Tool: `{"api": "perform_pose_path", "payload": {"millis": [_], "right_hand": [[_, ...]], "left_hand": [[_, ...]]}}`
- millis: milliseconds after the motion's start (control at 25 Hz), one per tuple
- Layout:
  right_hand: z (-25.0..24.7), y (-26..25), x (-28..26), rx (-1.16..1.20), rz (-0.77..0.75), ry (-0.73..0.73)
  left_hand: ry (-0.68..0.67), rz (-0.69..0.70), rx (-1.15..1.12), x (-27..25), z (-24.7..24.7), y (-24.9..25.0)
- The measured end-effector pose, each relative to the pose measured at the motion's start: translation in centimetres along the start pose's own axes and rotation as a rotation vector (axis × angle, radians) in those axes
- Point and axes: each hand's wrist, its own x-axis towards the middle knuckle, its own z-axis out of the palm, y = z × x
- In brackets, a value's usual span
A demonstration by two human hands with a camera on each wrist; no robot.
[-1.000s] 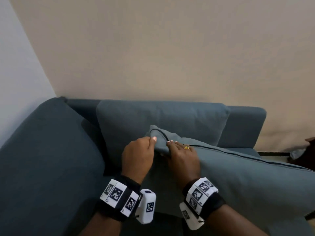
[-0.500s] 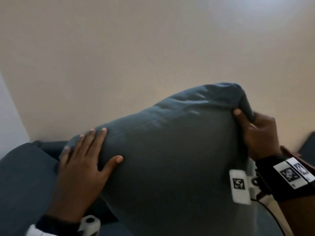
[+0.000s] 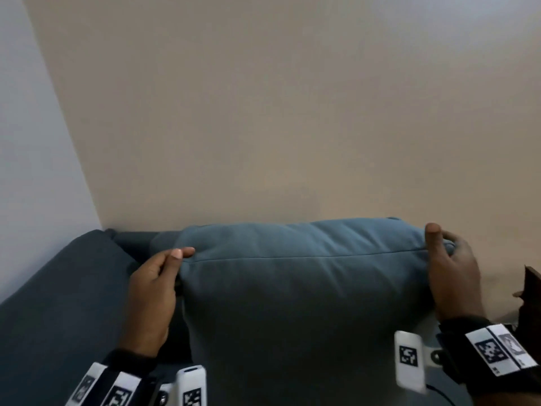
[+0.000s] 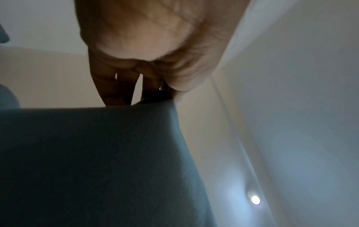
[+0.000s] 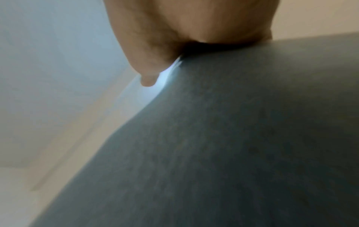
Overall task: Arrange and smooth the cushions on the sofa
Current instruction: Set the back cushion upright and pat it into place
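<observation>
A large blue-grey cushion [image 3: 304, 294] stands upright in front of me, its seam running level near the top. My left hand [image 3: 158, 285] pinches its upper left corner between thumb and fingers. My right hand [image 3: 450, 268] grips the upper right corner, thumb in front and fingers behind. In the left wrist view the left hand's fingers [image 4: 116, 90] reach over the cushion's top edge [image 4: 93, 153]. The right wrist view shows the palm [image 5: 194, 23] pressed onto the cushion [image 5: 233, 138]. The dark blue sofa [image 3: 58, 317] lies below and to the left.
The sofa's armrest [image 3: 46, 288] rises at the left, against a white wall [image 3: 32, 142]. A beige wall [image 3: 292, 112] stands close behind the sofa back. A dark brown object [image 3: 531, 291] shows at the right edge.
The cushion was lifted from lying on the seat and turned upright. My hands moved apart from one corner to its two top corners, and the cushion now sits lower and level.
</observation>
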Motion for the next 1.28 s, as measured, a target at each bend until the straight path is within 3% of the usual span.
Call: {"api": "perform_pose_path", "payload": {"millis": [120, 240, 360, 440, 520, 560, 640, 680, 720, 800, 840, 880, 920, 1000, 1040, 1120, 1160, 1200, 1280], "right_hand": [[-0.4, -2.1, -1.1, -0.225, 0.025, 0.01], [2.6, -6.2, -4.4, -0.532, -0.316, -0.073], [8.1, -13.7, -9.5, -0.378, -0.687, -0.321], [11.0, -18.7, -12.4, -0.21, -0.884, -0.306], [13.6, -20.8, -14.7, -0.181, -0.959, -0.296], [15.3, -20.3, -16.0, -0.314, -0.963, -0.388], [18.3, -17.5, -18.0, -0.847, -0.865, -0.759], [18.7, -16.7, -17.5, -0.97, -0.794, -0.905], [18.3, -17.2, -16.7, -0.944, -0.735, -0.939], [16.7, -19.2, -13.9, -0.533, -0.747, -0.557], [15.6, -19.2, -13.3, -0.452, -0.705, -0.451], [15.0, -18.7, -13.4, -0.533, -0.73, -0.451], [14.7, -17.0, -13.8, -0.741, -0.792, -0.569], [14.3, -13.8, -14.8, -1.06, -0.738, -0.955], [13.6, -13.7, -13.7, -1.017, -0.685, -0.944], [12.1, -14.8, -11.3, -0.705, -0.676, -0.563], [11.3, -14.8, -10.9, -0.682, -0.625, -0.472], [11.0, -14.1, -11.3, -0.787, -0.632, -0.534], [10.6, -10.8, -12.0, -1.063, -0.639, -0.86]], "left_hand": [[-0.061, -0.025, -0.059, -0.2, -0.3, 0.3], [-0.114, -0.077, -0.023, 0.7, -1.0, -0.5], [-0.241, -0.194, -0.16, 1.3, -1.7, -0.4], [-0.305, -0.224, -0.242, 1.5, -2.0, -0.6], [-0.312, -0.206, -0.251, 1.7, -2.0, -1.1], [-0.305, -0.182, -0.234, 1.6, -2.0, -1.3], [-0.28, -0.116, -0.122, 1.5, -2.1, -1.8], [-0.276, -0.07, -0.059, 1.2, -2.1, -1.9], [-0.271, -0.015, -0.017, 1.0, -2.3, -2.0], [-0.236, 0.043, 0.023, 1.2, -2.7, -1.5], [-0.251, 0.027, 0.036, 1.4, -3.0, -1.1], [-0.269, 0.033, 0.055, 1.6, -3.3, -0.8], [-0.299, 0.057, 0.082, 1.6, -3.3, -0.6], [-0.332, 0.076, 0.144, 0.8, -3.2, -0.5], [-0.328, 0.078, 0.165, 0.4, -2.8, -0.3], [-0.297, 0.079, 0.186, -0.2, -2.5, 0.1], [-0.274, 0.123, 0.265, -0.2, -2.3, 0.3], [-0.224, 0.214, 0.407, -0.2, -2.5, 0.9], [-0.162, 0.476, 0.731, -0.7, -1.4, 2.3]]}}
